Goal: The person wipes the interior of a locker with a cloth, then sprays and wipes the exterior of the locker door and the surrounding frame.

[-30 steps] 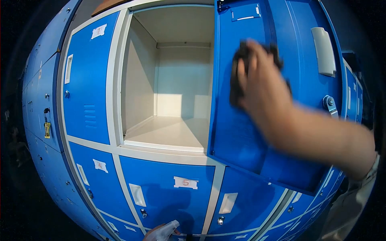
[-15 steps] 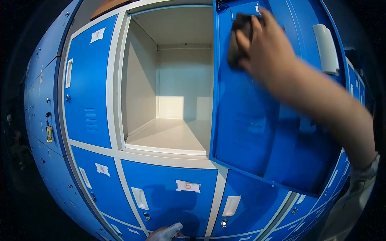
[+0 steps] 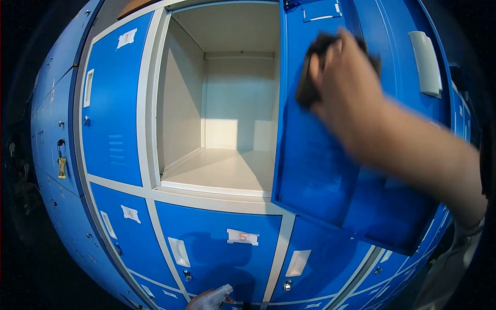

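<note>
My right hand [image 3: 349,90] is closed around a dark cloth [image 3: 308,85], pressed to or just over the inner face of an open blue locker door [image 3: 315,196]. Motion blurs the hand and the cloth somewhat. At the bottom edge, my left hand [image 3: 195,301] shows only in part, wrapped round a translucent spray bottle [image 3: 216,296] whose lower body is out of view. Left of the door lies the open locker compartment [image 3: 237,98], with pale inner walls and floor.
Closed blue lockers surround the compartment, one labelled 5 [image 3: 243,237] below it. A white handle piece [image 3: 426,64] projects from the open door. To the left, a key with a yellow tag [image 3: 62,168] hangs from another locker bank.
My right hand has moved the cloth downward and slightly right over the door, uncovering the slot near its top. The left hand and spray bottle stay almost in place.
</note>
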Tool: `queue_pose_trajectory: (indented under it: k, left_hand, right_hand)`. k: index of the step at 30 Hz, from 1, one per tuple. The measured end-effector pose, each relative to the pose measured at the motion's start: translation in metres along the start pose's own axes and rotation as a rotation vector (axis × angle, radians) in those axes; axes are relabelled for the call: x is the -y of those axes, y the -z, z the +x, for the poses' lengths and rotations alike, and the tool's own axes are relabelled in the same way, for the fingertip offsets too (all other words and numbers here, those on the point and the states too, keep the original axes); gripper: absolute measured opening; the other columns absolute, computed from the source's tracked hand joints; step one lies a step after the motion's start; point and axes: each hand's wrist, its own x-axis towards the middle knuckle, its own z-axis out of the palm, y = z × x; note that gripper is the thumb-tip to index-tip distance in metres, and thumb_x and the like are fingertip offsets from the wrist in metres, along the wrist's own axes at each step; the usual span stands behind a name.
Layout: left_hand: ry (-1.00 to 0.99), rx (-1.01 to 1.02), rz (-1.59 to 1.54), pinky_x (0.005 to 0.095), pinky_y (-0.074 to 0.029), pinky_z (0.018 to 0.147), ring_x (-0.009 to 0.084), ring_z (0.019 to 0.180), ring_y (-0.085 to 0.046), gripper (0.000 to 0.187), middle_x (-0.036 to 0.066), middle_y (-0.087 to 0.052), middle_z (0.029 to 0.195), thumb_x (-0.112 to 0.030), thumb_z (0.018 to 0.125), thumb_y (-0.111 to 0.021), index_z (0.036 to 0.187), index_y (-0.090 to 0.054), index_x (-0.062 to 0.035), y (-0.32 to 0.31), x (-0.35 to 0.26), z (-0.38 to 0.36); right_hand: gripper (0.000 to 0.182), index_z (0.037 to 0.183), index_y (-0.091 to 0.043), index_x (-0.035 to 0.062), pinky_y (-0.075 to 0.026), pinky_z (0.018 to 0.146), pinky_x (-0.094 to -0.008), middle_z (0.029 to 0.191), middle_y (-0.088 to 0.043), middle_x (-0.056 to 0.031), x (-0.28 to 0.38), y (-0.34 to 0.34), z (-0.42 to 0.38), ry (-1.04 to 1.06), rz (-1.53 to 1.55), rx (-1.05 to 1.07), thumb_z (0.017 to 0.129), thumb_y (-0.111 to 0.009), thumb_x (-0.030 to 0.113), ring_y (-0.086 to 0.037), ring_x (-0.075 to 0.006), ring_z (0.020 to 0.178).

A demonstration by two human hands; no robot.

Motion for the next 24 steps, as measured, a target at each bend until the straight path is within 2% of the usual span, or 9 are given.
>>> queue_pose_trajectory:
  k: [1,4,5,6,11,13,16,22,24]
  left_hand:
    - [0.000,0.006,0.025,0.0267,-0.049,0.074,0.0126,0.091,-0.054,0.067,0.003,-0.056,0.114,0.005,0.074,-0.064,0.138,-0.044,-0.0038,-0.002,-0.004,0.001]
    - [-0.043,0.026,0.004,0.0268,-0.049,0.074,0.0127,0.091,-0.054,0.067,0.004,-0.056,0.114,0.006,0.074,-0.063,0.138,-0.044,-0.0040,0.000,0.005,0.003]
    - [-0.044,0.021,-0.003,0.0267,-0.049,0.074,0.0127,0.090,-0.054,0.067,0.004,-0.055,0.114,0.006,0.074,-0.063,0.138,-0.044,-0.0040,-0.002,0.004,0.003]
    - [-0.046,0.016,-0.010,0.0265,-0.049,0.074,0.0128,0.090,-0.054,0.067,0.004,-0.055,0.114,0.006,0.074,-0.062,0.138,-0.044,-0.0039,-0.004,0.002,0.003]
    - [-0.081,0.056,0.095,0.0267,-0.050,0.074,0.0136,0.090,-0.055,0.067,0.004,-0.055,0.113,0.006,0.075,-0.061,0.139,-0.042,-0.0039,-0.003,-0.002,0.002]
    - [-0.091,0.061,0.122,0.0269,-0.050,0.074,0.0138,0.091,-0.055,0.068,0.004,-0.055,0.113,0.006,0.075,-0.061,0.139,-0.041,-0.0038,-0.003,-0.003,0.003]
    - [0.061,0.039,-0.116,0.0269,-0.050,0.073,0.0137,0.090,-0.056,0.068,0.004,-0.056,0.113,0.006,0.075,-0.062,0.139,-0.041,-0.0036,-0.008,-0.004,0.002]
    - [-0.036,0.056,-0.003,0.0257,-0.050,0.067,0.0141,0.083,-0.059,0.067,0.004,-0.056,0.112,0.005,0.075,-0.062,0.139,-0.041,-0.0032,-0.005,0.007,0.001]
    - [0.058,0.038,-0.035,0.0251,-0.049,0.067,0.0135,0.082,-0.060,0.068,0.004,-0.056,0.113,0.004,0.075,-0.063,0.139,-0.041,-0.0032,-0.004,0.002,-0.002]
  right_hand:
    - [0.069,0.138,-0.042,0.0077,-0.020,0.112,-0.0448,0.118,-0.059,-0.0151,0.027,-0.003,-0.020,-0.075,-0.095,-0.059,0.091,-0.040,0.057,-0.050,-0.0285,0.118]
    - [0.044,0.135,-0.044,0.0048,-0.018,0.113,-0.0531,0.113,-0.059,-0.0268,0.061,-0.008,-0.072,0.068,-0.231,-0.183,0.095,-0.036,0.020,-0.059,-0.0362,0.102]
    - [0.042,0.134,-0.044,0.0041,-0.017,0.113,-0.0534,0.111,-0.059,-0.0286,0.067,-0.013,-0.094,0.190,-0.190,-0.214,0.095,-0.034,0.017,-0.062,-0.0360,0.096]
    - [0.042,0.133,-0.044,0.0044,-0.016,0.114,-0.0536,0.111,-0.058,-0.0299,0.063,-0.013,-0.108,0.351,-0.232,-0.223,0.094,-0.036,0.018,-0.062,-0.0361,0.093]
    - [0.041,0.130,-0.048,0.0048,-0.012,0.115,-0.0534,0.112,-0.060,-0.0244,0.054,-0.012,-0.086,0.260,-0.205,-0.235,0.094,-0.037,0.021,-0.057,-0.0357,0.106]
    - [0.043,0.133,-0.048,0.0099,-0.006,0.117,-0.0507,0.117,-0.060,-0.0173,0.037,-0.021,-0.068,0.140,-0.132,-0.281,0.093,-0.042,0.026,-0.051,-0.0334,0.118]
    - [0.053,0.136,-0.048,0.0225,-0.003,0.117,-0.0472,0.131,-0.052,-0.0174,0.003,-0.026,-0.027,-0.134,0.061,-0.268,0.090,-0.045,0.049,-0.045,-0.0303,0.127]
    - [0.046,0.124,-0.058,0.0105,-0.018,0.111,-0.0540,0.132,-0.053,-0.0139,-0.087,-0.012,0.061,-0.101,0.247,-0.093,0.095,-0.034,0.037,-0.051,-0.0245,0.120]
    - [0.046,0.128,-0.054,0.0127,-0.019,0.111,-0.0522,0.136,-0.049,-0.0122,-0.087,-0.027,0.073,-0.119,0.209,-0.274,0.096,-0.032,0.037,-0.049,-0.0249,0.123]
